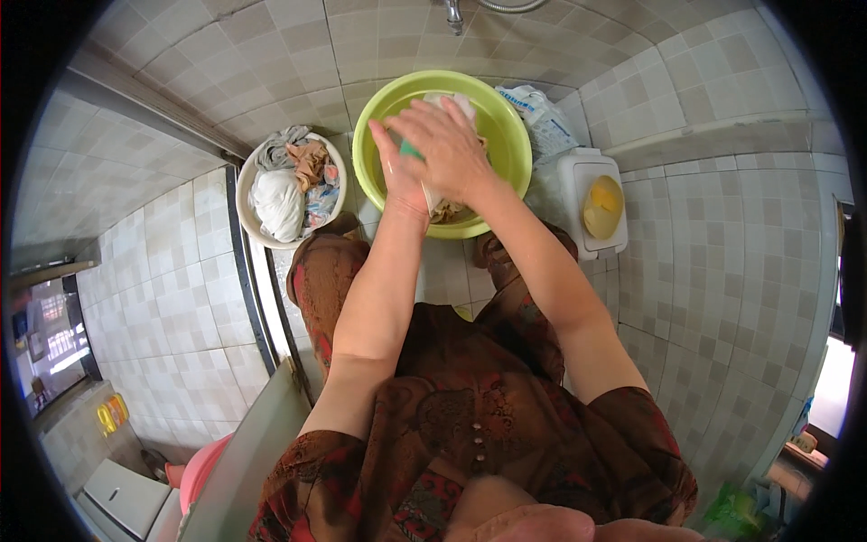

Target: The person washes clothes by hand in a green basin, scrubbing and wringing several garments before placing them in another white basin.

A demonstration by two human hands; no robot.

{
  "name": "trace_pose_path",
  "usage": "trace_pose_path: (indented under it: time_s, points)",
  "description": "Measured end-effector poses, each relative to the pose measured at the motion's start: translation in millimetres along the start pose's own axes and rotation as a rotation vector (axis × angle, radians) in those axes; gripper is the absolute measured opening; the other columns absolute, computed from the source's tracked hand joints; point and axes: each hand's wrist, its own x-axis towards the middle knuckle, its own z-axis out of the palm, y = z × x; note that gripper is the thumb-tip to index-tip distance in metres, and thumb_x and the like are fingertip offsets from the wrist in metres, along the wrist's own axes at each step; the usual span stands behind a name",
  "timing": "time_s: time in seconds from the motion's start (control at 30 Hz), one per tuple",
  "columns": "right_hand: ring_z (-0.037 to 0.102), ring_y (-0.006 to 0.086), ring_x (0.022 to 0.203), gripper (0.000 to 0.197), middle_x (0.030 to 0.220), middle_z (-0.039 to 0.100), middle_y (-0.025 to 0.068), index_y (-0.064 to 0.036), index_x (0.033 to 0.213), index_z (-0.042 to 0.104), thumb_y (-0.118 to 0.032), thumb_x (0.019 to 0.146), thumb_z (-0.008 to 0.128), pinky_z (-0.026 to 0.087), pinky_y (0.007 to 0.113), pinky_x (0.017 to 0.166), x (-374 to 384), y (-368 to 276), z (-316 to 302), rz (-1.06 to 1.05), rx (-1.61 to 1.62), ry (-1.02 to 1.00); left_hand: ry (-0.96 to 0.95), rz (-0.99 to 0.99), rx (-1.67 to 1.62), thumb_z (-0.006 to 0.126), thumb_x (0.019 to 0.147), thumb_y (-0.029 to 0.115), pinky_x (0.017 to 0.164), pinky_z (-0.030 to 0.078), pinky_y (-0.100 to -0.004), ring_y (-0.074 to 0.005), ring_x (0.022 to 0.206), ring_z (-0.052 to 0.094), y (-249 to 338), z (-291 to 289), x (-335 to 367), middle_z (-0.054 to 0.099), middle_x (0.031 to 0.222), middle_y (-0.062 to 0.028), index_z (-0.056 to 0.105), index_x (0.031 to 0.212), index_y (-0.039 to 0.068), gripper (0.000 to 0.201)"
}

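Note:
Both hands are over a large yellow-green basin point(517, 144) with wet cloth point(449, 215) in it. My right hand point(444, 149), fingers stretched out, lies across my left hand point(402, 185). My left hand's thumb points up and away; its other fingers are hidden under the right hand. Between the two hands shows a small green piece point(411, 150), too covered to name or to tell which hand has it. A pale part of the cloth point(461, 104) lies just beyond my right fingers.
Left of the basin stands a white tub point(246, 203) of crumpled clothes. To the right are a white-and-blue plastic bag point(546, 122) and a white lidded bin point(578, 176) with a yellow bowl-like thing point(602, 212) on top. A metal tap point(454, 16) juts from the tiled wall.

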Motion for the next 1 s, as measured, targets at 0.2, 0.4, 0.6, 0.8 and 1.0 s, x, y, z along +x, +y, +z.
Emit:
trace_pose_path:
  time_s: [0.2, 0.4, 0.6, 0.8, 1.0]
  points:
    - [0.050, 0.0284, 0.114, 0.058, 0.122, 0.054, 0.0148, -0.0093, 0.133, 0.044, -0.046, 0.089, 0.046, 0.035, 0.039, 0.100, -21.4, 52.8, 41.2, 0.841, 0.337, -0.106, -0.014, -0.104, 0.105, 0.027, 0.077, 0.080, 0.105, 0.032, -0.0392, -0.0298, 0.124, 0.040, 3.0, -19.1, 0.9, 0.041, 0.137, -0.0128, 0.032, 0.139, 0.006, 0.097]
    - [0.054, 0.0207, 0.084, 0.062, 0.109, 0.055, 0.0089, -0.0093, 0.129, 0.044, -0.057, 0.092, 0.034, 0.047, 0.034, 0.068, -90.2, 70.4, 43.0, 1.593, 1.661, 0.332, -0.027, -0.184, 0.161, 0.025, 0.080, 0.077, 0.093, 0.044, -0.0468, -0.0306, 0.112, 0.052, 1.8, 5.2, 1.1, 0.049, 0.130, -0.0128, 0.038, 0.135, 0.004, 0.092]
    - [0.052, 0.0176, 0.062, 0.052, 0.083, 0.053, 0.0104, -0.0048, 0.119, 0.049, -0.048, 0.089, 0.051, 0.042, 0.028, 0.051, -39.4, 72.0, -22.7, 1.320, 1.338, 0.333, 0.430, -0.105, 0.569, 0.044, 0.093, 0.047, 0.073, 0.053, -0.0370, -0.0221, 0.088, 0.061, 9.2, -45.8, 12.0, 0.060, 0.107, -0.0116, 0.050, 0.122, 0.003, 0.053]
    - [0.056, 0.0324, 0.100, 0.045, 0.105, 0.060, 0.0182, -0.0083, 0.114, 0.055, -0.045, 0.087, 0.053, 0.042, 0.037, 0.088, -1.5, 7.1, 2.6, 0.735, 0.377, -0.220, 0.533, -0.026, 0.687, 0.042, 0.094, 0.042, 0.075, 0.051, -0.0352, -0.0206, 0.089, 0.060, -8.7, -18.6, 0.9, 0.058, 0.110, -0.0105, 0.050, 0.119, 0.002, 0.048]
    - [0.057, 0.0299, 0.101, 0.054, 0.113, 0.059, 0.0163, -0.0038, 0.112, 0.057, -0.052, 0.089, 0.047, 0.041, 0.036, 0.089, -23.8, 33.4, 25.6, 0.951, 0.914, -0.307, 0.309, -0.016, 0.386, 0.045, 0.093, 0.042, 0.072, 0.050, -0.0343, -0.0199, 0.081, 0.061, -3.9, -38.8, 0.7, 0.063, 0.094, -0.0061, 0.058, 0.107, 0.006, 0.041]
